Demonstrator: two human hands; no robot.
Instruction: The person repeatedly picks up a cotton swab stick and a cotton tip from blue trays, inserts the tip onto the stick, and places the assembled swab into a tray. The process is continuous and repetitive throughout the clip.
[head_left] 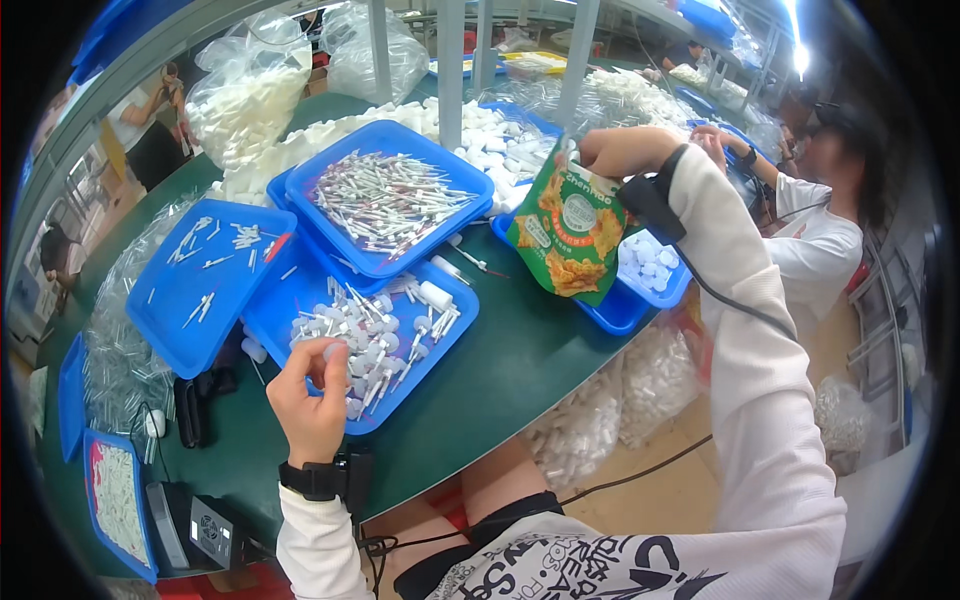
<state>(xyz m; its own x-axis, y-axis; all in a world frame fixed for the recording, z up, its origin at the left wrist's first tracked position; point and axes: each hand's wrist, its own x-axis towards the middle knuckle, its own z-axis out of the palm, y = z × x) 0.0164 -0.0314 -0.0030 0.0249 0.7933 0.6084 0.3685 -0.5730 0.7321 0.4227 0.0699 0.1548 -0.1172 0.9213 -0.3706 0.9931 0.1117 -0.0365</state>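
Note:
At the upper right, my right hand (632, 152) grips the top edge of a green snack bag (572, 222), which hangs over a blue tray of white round caps (648, 262). My left hand (310, 400) has its thumb and forefinger pinched together at the near edge of a blue tray (425, 385). Whatever sits between those fingertips is too small to make out. White sticks with round, pale caps (372, 345) lie heaped in this tray, close to the left fingers.
A stacked blue tray holds many thin white parts (390, 205); another blue tray (185, 325) leans at left with a few. White pieces and clear bags (250, 100) fill the back around metal posts (450, 75). A co-worker (820, 220) sits at right.

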